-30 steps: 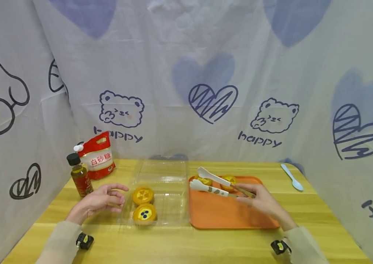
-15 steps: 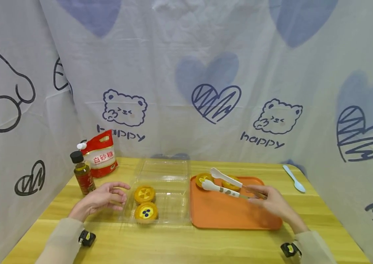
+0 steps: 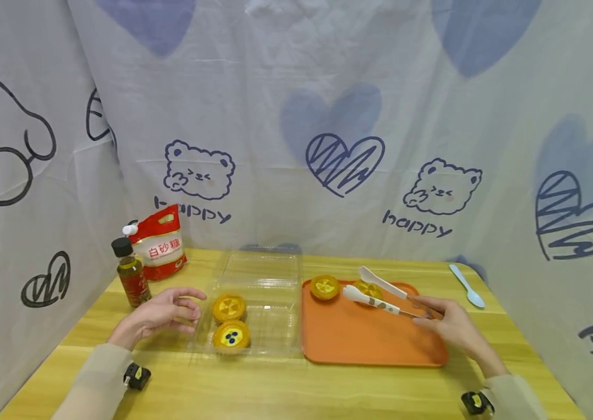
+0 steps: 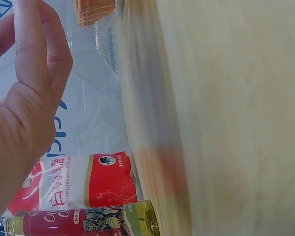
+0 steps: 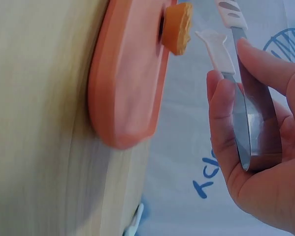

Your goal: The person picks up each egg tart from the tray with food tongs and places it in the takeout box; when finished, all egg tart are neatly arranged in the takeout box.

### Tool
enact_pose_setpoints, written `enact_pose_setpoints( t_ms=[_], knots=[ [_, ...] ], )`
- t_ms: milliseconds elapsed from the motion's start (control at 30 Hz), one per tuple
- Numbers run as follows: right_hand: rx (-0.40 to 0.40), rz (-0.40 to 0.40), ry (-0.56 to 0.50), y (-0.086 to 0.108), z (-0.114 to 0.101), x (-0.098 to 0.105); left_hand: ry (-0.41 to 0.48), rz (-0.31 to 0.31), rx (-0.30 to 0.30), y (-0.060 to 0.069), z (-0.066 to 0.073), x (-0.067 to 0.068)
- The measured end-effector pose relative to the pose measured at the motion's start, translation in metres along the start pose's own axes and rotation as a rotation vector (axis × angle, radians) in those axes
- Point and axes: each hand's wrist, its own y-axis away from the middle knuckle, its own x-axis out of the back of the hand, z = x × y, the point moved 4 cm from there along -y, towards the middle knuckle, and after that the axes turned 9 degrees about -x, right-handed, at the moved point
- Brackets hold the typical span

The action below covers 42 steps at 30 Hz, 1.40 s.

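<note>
My right hand (image 3: 451, 326) grips a pair of tongs (image 3: 380, 298) by the metal arms; their white tips stand apart above the orange tray (image 3: 359, 341). In the right wrist view, thumb and fingers wrap the tongs' bent metal end. Two egg tarts, a left one (image 3: 325, 287) and a right one (image 3: 367, 290), sit at the tray's back; the tongs partly cover the right one. My left hand (image 3: 162, 315), fingers relaxed and holding nothing, hovers beside the clear plastic box (image 3: 275, 329). Inside the box's left side are a tart with a segmented top (image 3: 229, 307) and a blueberry-topped tart (image 3: 231, 335).
Behind my left hand stand a dark-capped bottle (image 3: 133, 280) and a red-and-white sugar bag (image 3: 162, 248). The box's raised lid (image 3: 260, 268) leans back behind it. A pale blue spoon (image 3: 467, 286) lies at the table's back right. Printed cloth (image 3: 275, 233) hangs behind the table.
My right hand has moved right with the tongs, from over the left tart on the tray to over the right one. The left hand has stayed nearly still; the head view has shifted slightly.
</note>
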Motion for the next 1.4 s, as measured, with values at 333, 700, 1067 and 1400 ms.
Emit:
enact_pose_setpoints(
  t_ms=[333, 700, 1067, 1400],
  knots=[
    [-0.043, 0.02, 0.033, -0.003, 0.012, 0.009, 0.009, -0.01, -0.01, 0.002, 0.005, -0.002],
    [-0.068, 0.018, 0.058, -0.002, 0.018, 0.013, 0.001, -0.002, 0.01, 0.0, 0.004, -0.002],
    [-0.04, 0.037, 0.14, -0.005, 0.02, 0.011, 0.005, -0.006, 0.011, 0.001, 0.003, -0.001],
    [-0.022, 0.068, 0.195, -0.005, 0.022, 0.008, -0.001, -0.004, 0.011, 0.0, 0.004, -0.002]
  ],
)
